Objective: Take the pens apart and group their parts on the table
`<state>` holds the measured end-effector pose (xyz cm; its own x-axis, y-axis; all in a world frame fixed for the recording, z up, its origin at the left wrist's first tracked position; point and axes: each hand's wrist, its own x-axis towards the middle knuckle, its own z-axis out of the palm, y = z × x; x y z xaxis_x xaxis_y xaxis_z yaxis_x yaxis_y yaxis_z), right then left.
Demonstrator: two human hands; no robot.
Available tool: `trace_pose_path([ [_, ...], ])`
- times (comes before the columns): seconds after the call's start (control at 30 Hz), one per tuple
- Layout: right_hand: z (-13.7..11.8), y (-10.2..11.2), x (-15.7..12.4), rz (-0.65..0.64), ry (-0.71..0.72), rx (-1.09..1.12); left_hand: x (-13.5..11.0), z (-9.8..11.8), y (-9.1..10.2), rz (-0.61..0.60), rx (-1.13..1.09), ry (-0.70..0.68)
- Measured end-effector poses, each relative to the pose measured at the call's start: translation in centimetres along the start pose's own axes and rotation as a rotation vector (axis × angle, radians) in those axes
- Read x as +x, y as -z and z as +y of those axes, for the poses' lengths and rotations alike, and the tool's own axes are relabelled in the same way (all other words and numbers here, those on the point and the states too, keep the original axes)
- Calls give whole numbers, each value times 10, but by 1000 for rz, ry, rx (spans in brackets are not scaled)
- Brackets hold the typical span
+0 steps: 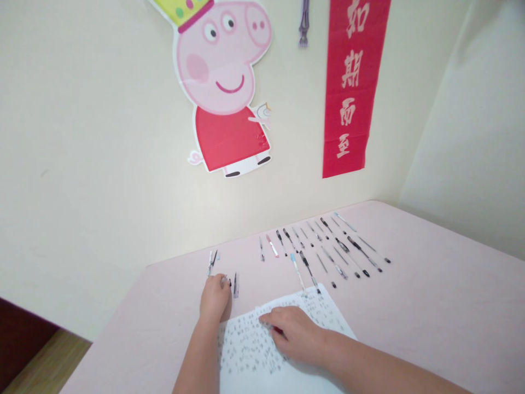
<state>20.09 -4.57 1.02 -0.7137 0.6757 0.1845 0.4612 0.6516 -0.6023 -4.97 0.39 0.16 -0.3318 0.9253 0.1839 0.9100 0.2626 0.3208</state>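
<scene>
My left hand (215, 298) is on the table at the left, its fingers closed near a small clear and dark piece; what exactly they grip is partly hidden. Just right of it lies a dark pen part with a clear piece (235, 285). Beyond the fingertips is a white pen (210, 262) beside a thin dark one (214, 258). My right hand (295, 334) rests over a white sheet of paper (246, 358) covered in handwriting. Its fingers are curled round a pen (278, 330), of which a red bit and a pale end show.
Several pens and refills lie in two rows at the back right, among them a pink pen (272, 246), a blue-topped pen (298, 272) and a black pen (308, 268). The pink table (430, 306) meets the wall, which bears a pig cutout (229, 137) and a red banner (348, 93).
</scene>
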Motion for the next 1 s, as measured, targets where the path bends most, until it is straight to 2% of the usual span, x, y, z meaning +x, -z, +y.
trace_pose_path([
  [0.1, 1, -1, 0, 0, 2, -6, -1, 4, 0, -1, -10, -39],
  [0.4, -2, 3, 0, -6, -6, -12, -2, 2, 6, 56, 108, -20],
  [0.63, 0, 1, 0, -4, -5, -18, -2, 1, 1, 47, 57, 9],
  [0.8, -1, 3, 0, -10, -2, -24, -6, 16, 9, 127, 98, -97],
  [1.0, -2, 2, 0, -1, -2, -15, -15, 37, 13, 71, 272, -171],
])
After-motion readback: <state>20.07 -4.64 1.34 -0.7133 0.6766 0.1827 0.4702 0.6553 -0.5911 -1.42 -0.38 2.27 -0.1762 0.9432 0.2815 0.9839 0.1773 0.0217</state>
